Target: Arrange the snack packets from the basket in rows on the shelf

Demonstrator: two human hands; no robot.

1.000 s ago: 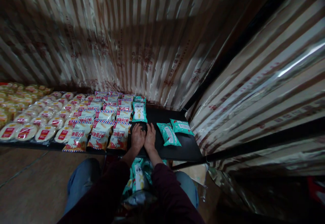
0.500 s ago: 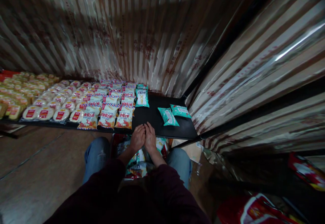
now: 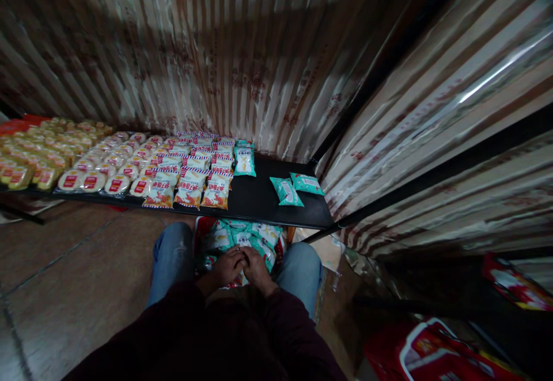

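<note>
My left hand (image 3: 228,267) and my right hand (image 3: 256,268) meet in front of my body, fingers curled and pressed together. Whatever may be between them is hidden. Both are just above an opened red sack (image 3: 201,230) between my knees, filled with teal snack bags (image 3: 242,238). On the black shelf (image 3: 254,199) beyond, two teal snack bags (image 3: 287,192) lie loose at the right. Another teal bag (image 3: 245,161) stands face up beside rows of striped-edge snack bags (image 3: 189,188).
Round packaged cakes (image 3: 116,184) and yellow packaged cakes (image 3: 47,176) fill the shelf's left part. A black metal bar (image 3: 358,217) slants up at the shelf's right end. Striped plastic sheeting (image 3: 242,53) hangs behind. Red packaging (image 3: 432,349) is at the lower right.
Both hands have drawn back from the shelf's front edge toward my body, over the sack. More of the teal bags inside it shows. Things on the shelf stay in place.
</note>
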